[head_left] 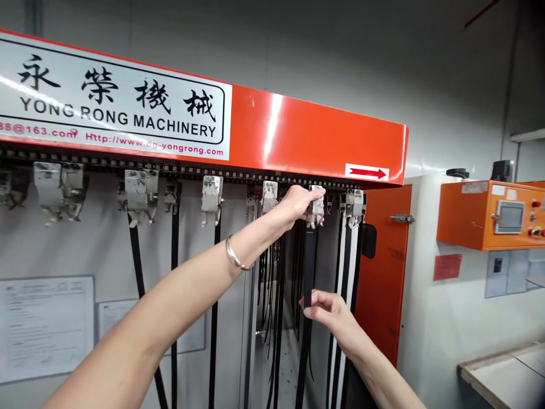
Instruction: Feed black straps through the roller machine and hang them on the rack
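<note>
The left hand (300, 203) holds a scuffed white-grey metal clip (315, 205), its thumb laid over the front and its fingers wrapped behind. Below it, the right hand (330, 309) pinches a long flat black strap (309, 261) narrowly between thumb and fingers. The strap hangs straight under the clip and runs out of view at the bottom; whether the clip bites its top end, I cannot tell.

To do this well, I would judge, the strap should be kept flat and square to the clip, with the right hand taking its weight so that it neither twists nor slips. The left fingertips are best kept out of the clip's mouth.

Just above the left hand runs the lower edge of a glossy orange metal housing (315, 128), with a dark metal chain (183, 168) along it, so there is little room upward. On the right, a second pale metal clip (355, 204) with black and white hanging straps (351, 255) stands close, crowding sideways movement. Room looks freer on the near side, below the housing, towards the person.
</note>
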`<move>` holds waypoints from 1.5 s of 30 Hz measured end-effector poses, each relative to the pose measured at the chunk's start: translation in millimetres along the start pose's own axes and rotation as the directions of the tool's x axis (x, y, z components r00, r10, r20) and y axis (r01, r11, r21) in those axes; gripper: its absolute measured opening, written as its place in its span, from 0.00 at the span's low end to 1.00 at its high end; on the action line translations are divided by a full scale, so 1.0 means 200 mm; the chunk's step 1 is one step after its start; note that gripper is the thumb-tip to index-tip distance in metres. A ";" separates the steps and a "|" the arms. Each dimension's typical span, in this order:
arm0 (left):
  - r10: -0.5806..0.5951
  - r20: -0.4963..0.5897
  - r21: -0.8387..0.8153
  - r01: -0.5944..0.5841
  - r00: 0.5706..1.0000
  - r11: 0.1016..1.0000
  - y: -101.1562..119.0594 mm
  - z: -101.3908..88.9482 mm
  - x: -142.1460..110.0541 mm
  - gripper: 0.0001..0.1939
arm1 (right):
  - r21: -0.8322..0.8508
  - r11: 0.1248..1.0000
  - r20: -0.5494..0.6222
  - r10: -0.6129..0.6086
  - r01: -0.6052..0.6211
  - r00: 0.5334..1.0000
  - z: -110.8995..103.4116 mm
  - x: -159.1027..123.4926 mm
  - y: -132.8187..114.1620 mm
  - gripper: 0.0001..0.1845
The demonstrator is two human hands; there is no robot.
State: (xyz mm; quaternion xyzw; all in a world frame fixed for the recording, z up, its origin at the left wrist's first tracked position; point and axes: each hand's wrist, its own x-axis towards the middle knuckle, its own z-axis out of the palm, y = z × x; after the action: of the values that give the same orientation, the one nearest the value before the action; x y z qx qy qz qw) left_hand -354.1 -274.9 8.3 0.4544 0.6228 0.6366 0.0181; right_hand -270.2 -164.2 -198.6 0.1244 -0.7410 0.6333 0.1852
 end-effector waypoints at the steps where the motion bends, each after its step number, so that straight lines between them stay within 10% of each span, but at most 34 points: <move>1: 0.004 -0.001 0.000 -0.004 1.000 1.000 0.00 0.00 0.00 0.17 | 0.006 1.000 0.001 -0.001 0.001 1.000 -0.01 0.02 0.00 0.14; 26: 0.135 -0.148 0.027 -0.133 0.980 0.991 -0.35 0.01 -0.21 0.24 | -0.002 0.999 -0.051 -0.036 0.036 0.998 -0.09 0.18 -0.05 0.13; 45: 0.259 -0.211 0.076 -0.248 0.943 0.966 -0.38 0.02 -0.17 0.14 | 0.000 0.999 -0.104 -0.043 0.043 0.994 -0.07 0.18 -0.04 0.13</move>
State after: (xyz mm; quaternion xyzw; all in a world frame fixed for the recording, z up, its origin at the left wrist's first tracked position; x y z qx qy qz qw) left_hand -373.9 -274.9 -73.2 0.4581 0.5727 0.6644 -0.1439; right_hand -298.0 -149.7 -173.0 0.1072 -0.7269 0.6356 0.2370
